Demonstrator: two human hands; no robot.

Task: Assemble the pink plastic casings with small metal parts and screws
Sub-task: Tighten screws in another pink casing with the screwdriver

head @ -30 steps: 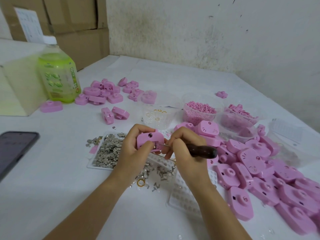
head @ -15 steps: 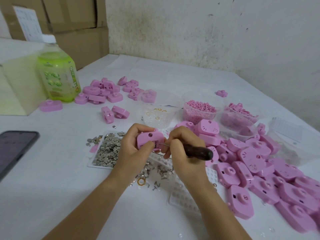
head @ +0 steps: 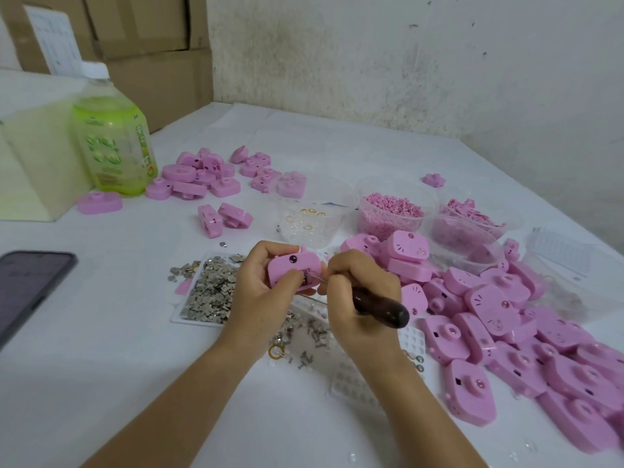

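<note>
A person's left hand (head: 260,293) grips a rounded pink plastic casing (head: 292,263) over a white table (head: 101,349), just right of a white tray of small silver metal parts (head: 209,292). The right hand (head: 358,298), fingers curled round a dark-handled screwdriver (head: 381,305), holds its tip against the casing's lower edge.

At the centre of the frame your left hand (head: 266,288) grips a pink casing (head: 293,267) while your right hand (head: 361,292) holds a dark-handled screwdriver (head: 378,304), its tip at the casing's lower edge.
</note>
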